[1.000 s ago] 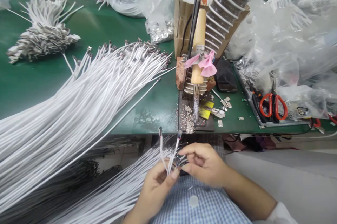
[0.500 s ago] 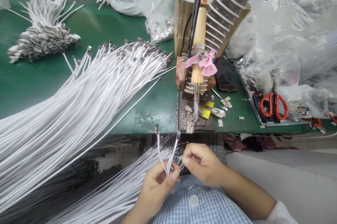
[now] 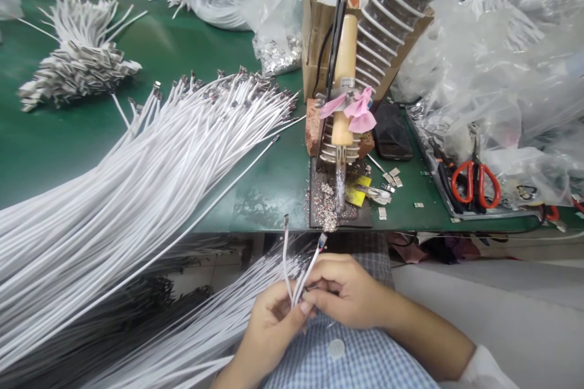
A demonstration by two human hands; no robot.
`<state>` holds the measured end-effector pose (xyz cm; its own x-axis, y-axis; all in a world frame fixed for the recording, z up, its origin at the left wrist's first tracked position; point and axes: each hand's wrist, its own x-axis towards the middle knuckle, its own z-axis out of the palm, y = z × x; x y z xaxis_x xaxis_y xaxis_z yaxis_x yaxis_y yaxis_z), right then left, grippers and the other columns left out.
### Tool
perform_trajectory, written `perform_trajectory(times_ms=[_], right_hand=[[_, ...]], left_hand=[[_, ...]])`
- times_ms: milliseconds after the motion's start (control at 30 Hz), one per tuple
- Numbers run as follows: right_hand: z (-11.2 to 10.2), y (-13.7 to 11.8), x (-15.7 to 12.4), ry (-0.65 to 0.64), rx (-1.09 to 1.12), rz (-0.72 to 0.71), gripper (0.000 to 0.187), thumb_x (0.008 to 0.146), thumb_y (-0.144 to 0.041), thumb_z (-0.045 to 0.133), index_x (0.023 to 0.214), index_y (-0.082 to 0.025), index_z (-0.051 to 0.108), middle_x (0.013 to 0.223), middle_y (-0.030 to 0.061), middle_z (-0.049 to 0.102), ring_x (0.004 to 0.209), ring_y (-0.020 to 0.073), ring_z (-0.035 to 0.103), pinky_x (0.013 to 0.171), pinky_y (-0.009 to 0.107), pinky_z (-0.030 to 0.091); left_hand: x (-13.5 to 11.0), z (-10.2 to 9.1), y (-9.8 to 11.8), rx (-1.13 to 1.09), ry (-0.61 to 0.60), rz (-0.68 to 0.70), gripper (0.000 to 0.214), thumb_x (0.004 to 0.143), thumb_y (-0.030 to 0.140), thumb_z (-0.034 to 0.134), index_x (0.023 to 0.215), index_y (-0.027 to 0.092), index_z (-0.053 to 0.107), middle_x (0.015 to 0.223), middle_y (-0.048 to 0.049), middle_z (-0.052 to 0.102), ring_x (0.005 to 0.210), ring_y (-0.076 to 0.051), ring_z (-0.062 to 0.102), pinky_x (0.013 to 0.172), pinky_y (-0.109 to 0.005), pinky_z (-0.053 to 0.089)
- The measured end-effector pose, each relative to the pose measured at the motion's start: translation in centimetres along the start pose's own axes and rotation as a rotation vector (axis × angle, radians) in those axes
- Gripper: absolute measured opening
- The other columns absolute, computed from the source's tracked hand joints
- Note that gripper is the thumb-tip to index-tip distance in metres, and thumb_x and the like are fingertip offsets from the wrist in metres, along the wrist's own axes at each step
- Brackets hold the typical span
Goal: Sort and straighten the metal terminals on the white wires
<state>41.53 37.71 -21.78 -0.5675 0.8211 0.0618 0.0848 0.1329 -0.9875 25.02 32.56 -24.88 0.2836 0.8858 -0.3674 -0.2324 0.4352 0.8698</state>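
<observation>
My left hand [image 3: 274, 322] is closed around a few white cables [image 3: 300, 282], whose ends with small metal connectors stand up above the fingers. Close against it, my right hand [image 3: 344, 291] has its thumb and fingers pinched together beside the cable stems; what lies between its fingertips is hidden. Both hands are held in front of the table's near edge, over a blue checked apron [image 3: 314, 355]. Above them a soldering iron [image 3: 344, 81] with a wooden handle is fixed tip-down, a pink ribbon tied on it. Solder crumbs [image 3: 326, 206] lie by its tip.
A big bundle of white cables [image 3: 182, 151] covers the left of the green table [image 3: 269, 185]. More cables [image 3: 205, 316] hang below the edge. Red-handled scissors [image 3: 475, 182] lie in a tray at right, near plastic bags [image 3: 511, 66]. A ribbed hose [image 3: 399, 17] comes down behind the iron.
My right hand has moved left and in against my left hand, its fingers closing beside the cables. The upright cable ends have shifted a little to the right.
</observation>
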Motion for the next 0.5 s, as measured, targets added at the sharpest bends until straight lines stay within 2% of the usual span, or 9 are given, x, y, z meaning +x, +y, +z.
perform_trajectory(times_ms=[100,267,500], right_hand=[[0.01,-0.10,0.02,0.040,-0.023,-0.009,0.002,0.075,-0.012,0.058,0.077,-0.013,0.059,0.068,0.0006,0.052,0.057,0.0089,0.047,0.052,0.019,0.038],[-0.09,-0.07,-0.18,0.101,-0.084,-0.014,0.008,0.073,-0.010,0.054,0.069,-0.015,0.051,0.061,-0.0025,0.046,0.054,0.0084,0.042,0.050,0.018,0.035],[0.04,-0.09,-0.34,0.097,-0.009,0.025,0.011,0.074,-0.012,0.050,0.065,-0.016,0.045,0.059,-0.0035,0.041,0.050,0.0073,0.037,0.046,0.018,0.030]], left_hand=[[-0.03,0.10,0.24,0.001,0.031,-0.001,0.012,0.075,0.028,0.066,0.076,0.016,0.063,0.058,0.0012,0.058,0.049,-0.009,0.048,0.045,-0.017,0.038],[0.12,0.34,0.85,0.046,0.102,0.045,0.012,0.075,0.026,0.067,0.070,0.017,0.060,0.057,0.0022,0.059,0.048,-0.008,0.048,0.047,-0.017,0.039],[0.00,0.12,0.54,-0.009,0.041,0.025,0.015,0.078,0.032,0.063,0.073,0.017,0.062,0.059,-0.0013,0.064,0.051,-0.012,0.055,0.049,-0.020,0.043]])
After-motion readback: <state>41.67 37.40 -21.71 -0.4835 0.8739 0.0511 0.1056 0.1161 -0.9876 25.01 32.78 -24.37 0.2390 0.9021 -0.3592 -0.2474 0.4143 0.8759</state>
